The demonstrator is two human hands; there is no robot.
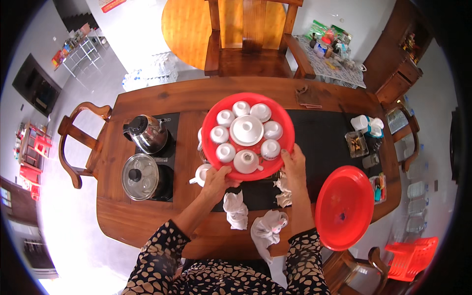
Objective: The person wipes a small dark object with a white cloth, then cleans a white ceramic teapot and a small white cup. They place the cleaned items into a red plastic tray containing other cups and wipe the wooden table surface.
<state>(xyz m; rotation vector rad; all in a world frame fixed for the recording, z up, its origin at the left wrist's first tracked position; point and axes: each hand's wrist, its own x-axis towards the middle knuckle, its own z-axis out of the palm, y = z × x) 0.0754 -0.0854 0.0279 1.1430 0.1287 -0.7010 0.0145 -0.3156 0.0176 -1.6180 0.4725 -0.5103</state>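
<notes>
Both my hands hold a round red tray [212, 123] above the wooden tea table [147, 216]. My left hand [216, 181] grips its near rim from below. My right hand [293, 162] clasps the near right rim. On the tray stand several small white cups [225, 118] in a ring around a white lidded bowl [247, 130], with a white pitcher [246, 160] at the near side. A white cup with a handle [201, 174] sits on the table just left of my left hand.
A steel kettle [147, 133] and a glass-lidded pot [140, 176] sit on a black hob at left. Crumpled white cloths [236, 209] lie near me. A red round lid [344, 206] rests at right. Small containers [366, 127] stand far right. Wooden chairs surround the table.
</notes>
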